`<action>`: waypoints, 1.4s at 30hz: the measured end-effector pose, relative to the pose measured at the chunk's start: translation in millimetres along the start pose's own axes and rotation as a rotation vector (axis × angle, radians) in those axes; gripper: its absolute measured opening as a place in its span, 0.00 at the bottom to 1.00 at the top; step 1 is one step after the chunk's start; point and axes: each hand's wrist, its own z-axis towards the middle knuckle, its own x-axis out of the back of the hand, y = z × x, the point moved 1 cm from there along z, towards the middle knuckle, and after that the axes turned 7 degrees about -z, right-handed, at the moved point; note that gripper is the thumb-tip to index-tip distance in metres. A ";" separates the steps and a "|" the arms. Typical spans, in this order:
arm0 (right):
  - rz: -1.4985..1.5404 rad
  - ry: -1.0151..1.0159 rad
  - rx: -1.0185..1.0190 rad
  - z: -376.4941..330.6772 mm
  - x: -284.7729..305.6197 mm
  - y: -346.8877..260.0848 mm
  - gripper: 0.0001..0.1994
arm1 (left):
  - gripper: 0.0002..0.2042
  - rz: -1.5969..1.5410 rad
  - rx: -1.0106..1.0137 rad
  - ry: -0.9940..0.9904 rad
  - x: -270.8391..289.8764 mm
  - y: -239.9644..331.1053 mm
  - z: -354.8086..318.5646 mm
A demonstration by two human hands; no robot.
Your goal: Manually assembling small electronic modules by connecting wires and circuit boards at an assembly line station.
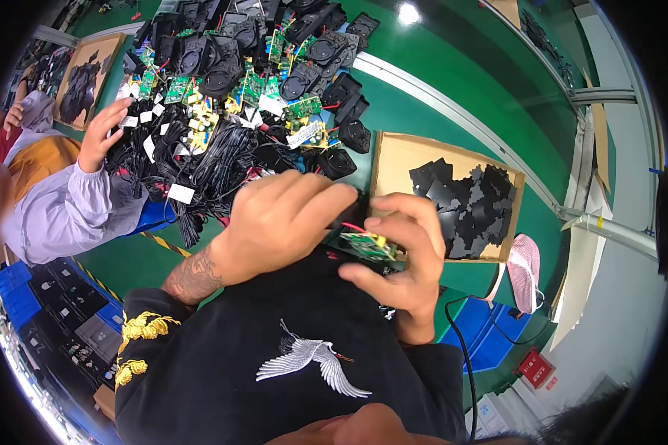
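Mid-frame: both hands, left [278,219] & right [404,259], w/ grip closed on a small green circuit board [369,246]; parts pile [237,96] upper left.

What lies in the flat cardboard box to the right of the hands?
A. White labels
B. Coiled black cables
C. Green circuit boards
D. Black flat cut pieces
D: the box holds a heap of black pieces; the boards, labels and cables are in the pile further left.
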 end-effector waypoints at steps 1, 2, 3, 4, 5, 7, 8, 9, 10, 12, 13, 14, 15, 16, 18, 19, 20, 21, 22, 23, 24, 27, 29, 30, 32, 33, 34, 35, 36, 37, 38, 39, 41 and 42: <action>0.171 -0.072 -0.119 -5.7 0.9 4.0 0.32 | 0.13 -0.002 -0.093 0.145 -3.4 -8.7 -2.0; 0.288 -0.075 -0.275 -9.7 -2.9 0.2 0.32 | 0.13 -0.001 -0.093 0.145 -5.2 -12.6 -2.6; 0.404 -0.077 -0.430 -12.3 -8.0 -3.7 0.33 | 0.13 -0.010 -0.130 0.237 -5.2 -14.9 -3.1; 0.303 -0.109 -0.358 -17.2 -12.1 0.0 0.32 | 0.12 -0.018 -0.167 0.326 -4.9 -16.0 -3.5; 0.306 -0.106 -0.356 -16.3 -12.4 1.4 0.32 | 0.15 -0.026 -0.171 0.303 -4.6 -16.8 -3.9; 0.071 -0.148 -0.071 -11.8 -13.3 3.2 0.32 | 0.21 -0.074 -0.151 0.265 -6.4 -16.6 -6.9; 0.072 -0.145 -0.072 -10.5 -15.0 4.1 0.32 | 0.27 -0.125 -0.128 0.229 -8.2 -17.2 -8.7; 0.048 -0.093 -0.041 -9.0 -17.2 4.3 0.29 | 0.27 -0.126 -0.130 0.226 -10.8 -18.8 -9.1; 0.025 -0.043 -0.011 -7.8 -18.6 3.4 0.27 | 0.26 -0.158 -0.134 0.270 -14.1 -20.1 -8.8; 0.005 -0.002 -0.023 -6.6 -18.3 -1.9 0.23 | 0.26 -0.192 -0.138 0.314 -22.0 -19.7 -10.3; 0.006 -0.001 -0.023 -8.0 -20.0 -2.4 0.23 | 0.28 -0.227 -0.142 0.328 -26.4 -18.0 -11.6; -0.025 0.014 -0.028 -9.6 -23.0 -2.5 0.23 | 0.30 -0.262 -0.145 0.342 -29.5 -16.7 -14.0; -0.055 0.030 -0.033 -10.5 -25.0 -2.7 0.23 | 0.32 -0.313 -0.114 0.277 -32.0 -15.2 -17.1; -0.052 0.028 -0.034 -11.1 -26.3 -3.5 0.23 | 0.32 -0.311 -0.112 0.276 -32.7 -14.4 -17.7; -0.101 0.029 -0.036 -11.9 -28.0 -4.5 0.22 | 0.33 -0.317 -0.124 0.253 -34.9 -12.0 -17.8; -0.101 0.028 -0.037 -11.3 -27.9 -5.4 0.22 | 0.33 -0.319 -0.123 0.253 -36.3 -12.2 -18.3; -0.131 0.038 -0.042 -10.1 -27.3 -6.4 0.21 | 0.35 -0.318 -0.129 0.269 -38.0 -12.8 -19.2; -0.161 0.049 -0.048 -9.5 -26.9 -7.0 0.20 | 0.36 -0.317 -0.134 0.286 -39.2 -13.1 -20.0; -0.158 0.049 -0.047 -9.6 -27.4 -6.2 0.20 | 0.36 -0.315 -0.134 0.285 -40.1 -13.4 -20.1; -0.162 0.067 -0.050 -9.9 -27.7 -5.3 0.21 | 0.37 -0.318 -0.140 0.289 -40.9 -13.6 -20.2; -0.166 0.086 -0.053 -10.3 -28.2 -4.2 0.21 | 0.39 -0.321 -0.147 0.294 -41.5 -13.6 -20.2; -0.116 0.125 -0.044 -12.6 -32.0 -3.2 0.20 | 0.40 -0.338 -0.121 0.300 -40.6 -9.8 -20.3; -0.096 0.140 -0.041 -17.8 -35.7 -0.7 0.20 | 0.39 -0.347 -0.125 0.308 -42.2 -8.4 -20.0; -0.077 0.155 -0.039 -20.9 -37.5 0.4 0.20 | 0.39 -0.355 -0.127 0.316 -43.3 -7.6 -19.9; -0.047 0.174 -0.047 -27.5 -42.0 2.2 0.21 | 0.38 -0.367 -0.133 0.334 -47.3 -5.3 -19.4; -0.017 0.193 -0.055 -30.8 -43.7 2.9 0.21 | 0.38 -0.379 -0.138 0.353 -48.6 -4.3 -19.2; -0.019 0.194 -0.055 -34.3 -45.2 3.5 0.21 | 0.38 -0.380 -0.140 0.353 -48.6 -3.3 -18.5; -0.001 0.202 -0.077 -37.8 -46.3 4.3 0.22 | 0.37 -0.384 -0.135 0.353 -48.2 -2.4 -17.5; 0.016 0.210 -0.099 -39.4 -46.6 4.8 0.22 | 0.36 -0.388 -0.131 0.353 -48.2 -2.1 -16.6; 0.016 0.211 -0.099 -39.0 -46.5 5.1 0.22 | 0.36 -0.387 -0.131 0.352 -48.6 -2.0 -16.8; -0.007 0.199 -0.094 -37.8 -46.6 5.7 0.23 | 0.35 -0.381 -0.127 0.340 -49.5 -2.1 -17.2; -0.030 0.188 -0.088 -36.2 -46.6 6.4 0.24 | 0.35 -0.376 -0.123 0.328 -50.5 -2.3 -17.5; -0.088 0.185 -0.039 -24.3 -42.4 4.8 0.24 | 0.35 -0.386 -0.131 0.321 -52.5 -5.0 -19.0; -0.144 0.182 0.012 -20.1 -40.8 4.6 0.25 | 0.35 -0.396 -0.139 0.315 -52.8 -6.4 -19.5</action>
